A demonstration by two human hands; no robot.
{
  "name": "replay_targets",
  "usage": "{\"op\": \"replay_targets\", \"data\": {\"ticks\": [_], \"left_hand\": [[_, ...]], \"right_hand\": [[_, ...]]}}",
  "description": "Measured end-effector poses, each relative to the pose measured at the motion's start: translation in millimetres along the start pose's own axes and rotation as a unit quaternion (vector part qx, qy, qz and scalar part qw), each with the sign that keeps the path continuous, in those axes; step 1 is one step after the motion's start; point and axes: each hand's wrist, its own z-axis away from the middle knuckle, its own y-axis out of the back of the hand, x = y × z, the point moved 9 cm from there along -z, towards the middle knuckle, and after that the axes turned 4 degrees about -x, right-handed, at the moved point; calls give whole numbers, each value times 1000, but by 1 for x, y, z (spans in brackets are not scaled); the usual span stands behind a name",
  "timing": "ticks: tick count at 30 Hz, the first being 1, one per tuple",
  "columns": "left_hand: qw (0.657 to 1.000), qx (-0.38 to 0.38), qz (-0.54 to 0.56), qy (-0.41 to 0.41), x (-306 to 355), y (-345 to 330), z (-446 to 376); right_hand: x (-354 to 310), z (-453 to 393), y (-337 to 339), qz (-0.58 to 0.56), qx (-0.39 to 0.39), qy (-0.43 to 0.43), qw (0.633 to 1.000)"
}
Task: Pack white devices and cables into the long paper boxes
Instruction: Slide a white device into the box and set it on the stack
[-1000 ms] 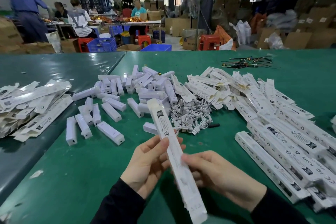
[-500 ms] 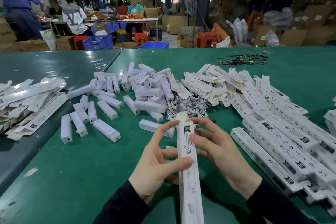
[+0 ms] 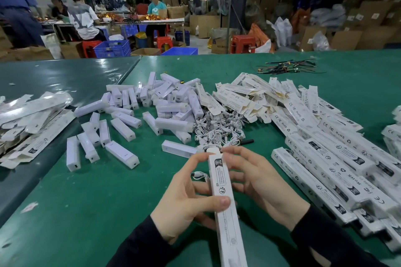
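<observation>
I hold one long white paper box (image 3: 225, 208) upright-slanted in front of me, its far end by the cable pile. My left hand (image 3: 184, 199) grips its left side, thumb across the printed face. My right hand (image 3: 258, 184) holds the right side, fingertips pinching the top flap. A small white cable (image 3: 198, 174) lies on the table just left of the box. Loose white devices (image 3: 165, 110) are scattered ahead, and a tangle of white cables (image 3: 217, 131) sits just beyond the box top.
Filled long boxes (image 3: 338, 165) lie stacked at the right. Flat, unfolded boxes (image 3: 256, 95) are heaped behind the cables, and more flat boxes (image 3: 30, 123) lie at the left. Dark cable ties (image 3: 286, 67) lie far back on the green table (image 3: 108, 201). People work at distant tables.
The box swung from pointing left-up to nearly straight away from me and lowered toward the table. My right hand moved up from the middle of the box to the top flap.
</observation>
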Motion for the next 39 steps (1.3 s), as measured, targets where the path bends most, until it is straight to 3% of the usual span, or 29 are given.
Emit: {"op": "replay_targets", "data": {"ticks": [6, 17, 39], "left_hand": [[999, -37, -24, 20, -3, -12, 1], [998, -57, -7, 20, -5, -15, 3], [1000, -19, -15, 13, -3, -9, -2]], "right_hand": [[10, -2, 6, -22, 8, -61, 998], [3, 0, 7, -4, 21, -35, 999], [-4, 2, 15, 33, 44, -16, 998]]}}
